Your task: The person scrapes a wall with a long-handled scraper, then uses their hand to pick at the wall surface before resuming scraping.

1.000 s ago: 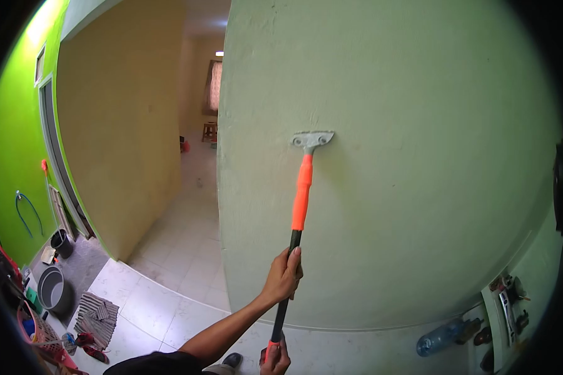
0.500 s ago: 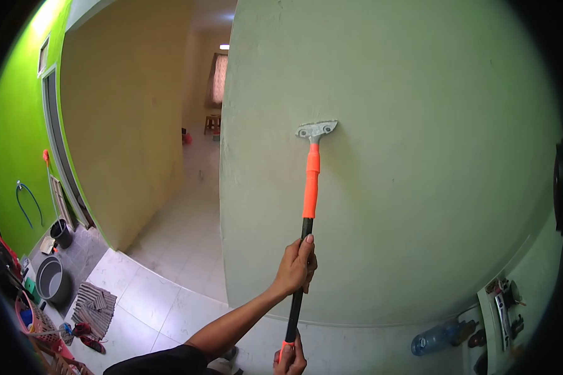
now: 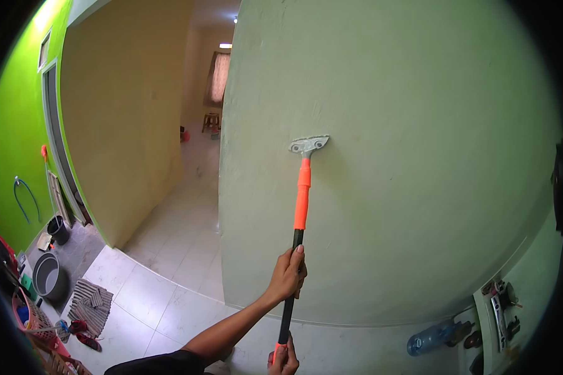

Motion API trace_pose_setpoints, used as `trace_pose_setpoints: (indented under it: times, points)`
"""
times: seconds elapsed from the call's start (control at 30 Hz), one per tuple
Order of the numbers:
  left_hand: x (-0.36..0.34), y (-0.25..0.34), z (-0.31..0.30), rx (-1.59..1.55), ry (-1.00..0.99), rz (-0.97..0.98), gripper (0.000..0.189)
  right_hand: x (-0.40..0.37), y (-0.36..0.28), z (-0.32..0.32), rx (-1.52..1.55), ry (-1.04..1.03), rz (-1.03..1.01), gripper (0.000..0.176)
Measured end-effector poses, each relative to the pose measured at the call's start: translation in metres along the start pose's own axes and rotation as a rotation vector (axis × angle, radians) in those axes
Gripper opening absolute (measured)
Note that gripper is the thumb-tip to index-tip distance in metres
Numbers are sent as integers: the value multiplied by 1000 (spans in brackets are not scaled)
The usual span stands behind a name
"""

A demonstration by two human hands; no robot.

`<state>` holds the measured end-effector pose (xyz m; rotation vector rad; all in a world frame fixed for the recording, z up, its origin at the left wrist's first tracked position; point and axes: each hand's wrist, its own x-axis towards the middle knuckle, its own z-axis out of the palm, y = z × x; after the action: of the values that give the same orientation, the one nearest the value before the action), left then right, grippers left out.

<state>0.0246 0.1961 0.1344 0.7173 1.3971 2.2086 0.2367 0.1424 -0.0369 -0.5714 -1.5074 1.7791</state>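
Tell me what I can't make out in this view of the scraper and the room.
All in the head view:
- Scraper blade: the contact of its edge with the green wall is too small to judge.
- Left hand: its palm is hidden by the hand itself.
- Scraper handle: its lower end is hidden by the right hand and the bottom edge.
- Dark object at far right: lost in the black lens border.

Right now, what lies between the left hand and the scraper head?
In the head view, black pole, then the orange sleeve, lie between the left hand and scraper head.
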Motion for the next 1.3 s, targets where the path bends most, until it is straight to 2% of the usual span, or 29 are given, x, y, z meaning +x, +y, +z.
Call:
trace_pose_setpoints:
  times: [0.13,0.23,0.37,0.47,0.53,0.6,0.67,0.93,1.07,1.17,1.23,1.3]
  points:
    - [-1,1,-3,18,6,-13,49,1,12,-5,-112,-7,-107,39]
    - [-2,-4,-5,-37,-27,-31,48,-1,26,-4,-45,34,-19,38]
    - [1,-16,-7,2,-6,19,48,18,46,-10,-165,11,-128,37]
    - [4,-3,-3,24,-33,72,48,23,69,-18,-135,-44,-122,31]
    - [-4,10,0,45,-31,53,48,15,28,-8,-54,-59,-40,25]
    - [-1,21,2,55,-41,51,48,1,-17,10,-35,-13,-61,20]
    - [-4,19,-3,58,-54,45,47,0,-13,17,-57,8,-72,18]
    - [-4,9,-2,66,-14,36,47,14,0,1,-12,-69,32,23]
    - [2,9,1,100,-1,66,47,16,21,-3,-88,-59,-85,35]
    - [22,45,16,61,-49,119,47,42,-14,-2,-64,-153,-58,35]
    - [24,47,16,69,-43,113,47,41,-12,3,-54,-103,-90,39]
    - [11,24,6,114,-31,71,48,25,10,1,-71,-19,-110,41]
